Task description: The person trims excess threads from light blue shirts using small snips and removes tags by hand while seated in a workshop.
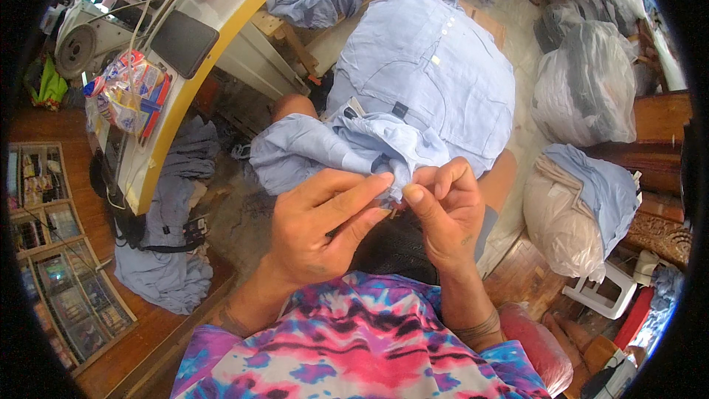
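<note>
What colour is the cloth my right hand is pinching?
The cloth is light blue, best seen in the head view.

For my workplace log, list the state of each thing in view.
Light-blue cloth: bunched, creased
Right hand: pinching that cloth
Left hand: fingertips at it, grip unclear
Large blue bundle: rounded, wrinkled
Translucent bag: filled, bulging
Beige bag: full, blue garment draped over
Red bag: bulging

Forearms (255, 292) angle inward; the left hand (314, 225) points rightward, its pinch hard to make out; the right hand (445, 214) curls, thumb pressed inward.
</note>
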Available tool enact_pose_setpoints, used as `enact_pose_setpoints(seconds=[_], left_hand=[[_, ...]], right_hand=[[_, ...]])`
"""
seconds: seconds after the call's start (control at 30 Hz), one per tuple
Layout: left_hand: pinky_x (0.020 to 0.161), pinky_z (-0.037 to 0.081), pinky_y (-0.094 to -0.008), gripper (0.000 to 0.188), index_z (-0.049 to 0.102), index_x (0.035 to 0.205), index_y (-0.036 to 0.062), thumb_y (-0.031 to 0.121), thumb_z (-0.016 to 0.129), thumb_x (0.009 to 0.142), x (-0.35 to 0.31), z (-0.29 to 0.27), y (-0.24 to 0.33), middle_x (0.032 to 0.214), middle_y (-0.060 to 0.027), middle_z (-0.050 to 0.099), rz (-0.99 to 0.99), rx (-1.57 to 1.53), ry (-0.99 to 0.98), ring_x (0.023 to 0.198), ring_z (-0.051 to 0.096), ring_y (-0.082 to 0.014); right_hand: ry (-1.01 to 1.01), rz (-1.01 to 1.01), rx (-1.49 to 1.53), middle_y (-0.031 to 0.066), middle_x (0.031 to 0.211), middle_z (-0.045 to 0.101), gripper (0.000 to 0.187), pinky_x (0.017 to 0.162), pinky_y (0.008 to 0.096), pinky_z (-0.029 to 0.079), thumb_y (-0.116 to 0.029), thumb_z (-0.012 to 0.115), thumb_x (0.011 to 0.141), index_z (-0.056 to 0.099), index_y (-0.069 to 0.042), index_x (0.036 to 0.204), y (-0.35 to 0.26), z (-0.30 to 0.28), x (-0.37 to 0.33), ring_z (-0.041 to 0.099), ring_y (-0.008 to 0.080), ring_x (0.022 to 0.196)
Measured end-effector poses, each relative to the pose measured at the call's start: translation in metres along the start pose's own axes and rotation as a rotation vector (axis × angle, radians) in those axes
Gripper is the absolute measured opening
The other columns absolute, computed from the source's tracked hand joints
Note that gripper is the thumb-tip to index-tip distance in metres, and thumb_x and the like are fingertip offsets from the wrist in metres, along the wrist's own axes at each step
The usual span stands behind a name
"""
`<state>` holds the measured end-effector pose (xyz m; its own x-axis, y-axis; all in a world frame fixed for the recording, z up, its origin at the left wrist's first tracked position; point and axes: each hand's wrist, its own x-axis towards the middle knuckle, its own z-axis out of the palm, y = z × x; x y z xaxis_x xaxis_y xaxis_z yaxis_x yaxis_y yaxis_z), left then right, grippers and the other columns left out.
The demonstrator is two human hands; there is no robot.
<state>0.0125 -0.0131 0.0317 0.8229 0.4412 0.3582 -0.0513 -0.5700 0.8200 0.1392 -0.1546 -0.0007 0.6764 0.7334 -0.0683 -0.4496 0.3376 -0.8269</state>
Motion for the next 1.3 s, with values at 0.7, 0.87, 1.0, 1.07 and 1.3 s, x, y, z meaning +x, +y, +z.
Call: enact_pose_setpoints(seconds=[0.7, 0.87, 1.0, 1.07, 1.3], left_hand=[[0.070, 0.055, -0.0281, 0.030, 0.076, 0.111, -0.0005, -0.001, 0.080, 0.082, -0.007, -0.003, -0.008, 0.097, -0.0124, 0.073, -0.050, -0.091, 0.004, 0.082, 0.070, -0.0190], [0.068, 0.055, -0.0282, 0.030, 0.077, 0.110, 0.0002, -0.002, 0.081, 0.080, -0.008, -0.003, -0.012, 0.096, -0.0108, 0.072, -0.039, -0.081, 0.017, 0.079, 0.069, -0.0191], [0.067, 0.054, -0.0284, 0.030, 0.078, 0.108, 0.0012, -0.002, 0.082, 0.078, -0.007, -0.004, -0.015, 0.093, -0.0099, 0.072, -0.016, -0.054, 0.023, 0.078, 0.069, -0.0194], [0.066, 0.054, -0.0283, 0.030, 0.078, 0.107, 0.0016, -0.002, 0.082, 0.078, -0.006, -0.004, -0.017, 0.092, -0.0096, 0.072, -0.005, -0.048, 0.030, 0.078, 0.069, -0.0195], [0.067, 0.053, -0.0279, 0.027, 0.078, 0.107, 0.0017, -0.002, 0.081, 0.080, -0.006, -0.004, -0.016, 0.092, -0.0102, 0.073, -0.065, -0.097, 0.059, 0.077, 0.069, -0.0193]], right_hand=[[-0.035, 0.063, -0.008, 0.0156, 0.100, 0.069, 0.028, 0.075, 0.0270, 0.056, 0.006, 0.068, 0.095, 0.043, -0.008, 0.093, 0.001, 0.005, -0.003, 0.066, 0.0144, 0.083], [-0.033, 0.087, -0.017, 0.0158, 0.099, 0.069, 0.028, 0.073, 0.0266, 0.056, 0.005, 0.068, 0.096, 0.044, -0.008, 0.092, 0.002, 0.005, -0.002, 0.066, 0.0140, 0.082], [-0.030, 0.109, -0.011, 0.0156, 0.099, 0.069, 0.028, 0.072, 0.0260, 0.056, 0.004, 0.069, 0.095, 0.044, -0.008, 0.092, 0.003, 0.006, 0.001, 0.066, 0.0135, 0.081], [-0.028, 0.115, -0.011, 0.0154, 0.099, 0.070, 0.028, 0.072, 0.0257, 0.056, 0.004, 0.069, 0.095, 0.044, -0.008, 0.092, 0.003, 0.005, 0.002, 0.065, 0.0130, 0.081], [-0.047, 0.085, -0.027, 0.0145, 0.099, 0.070, 0.027, 0.072, 0.0255, 0.056, 0.003, 0.069, 0.096, 0.045, -0.008, 0.093, 0.003, 0.004, 0.003, 0.065, 0.0116, 0.082]])
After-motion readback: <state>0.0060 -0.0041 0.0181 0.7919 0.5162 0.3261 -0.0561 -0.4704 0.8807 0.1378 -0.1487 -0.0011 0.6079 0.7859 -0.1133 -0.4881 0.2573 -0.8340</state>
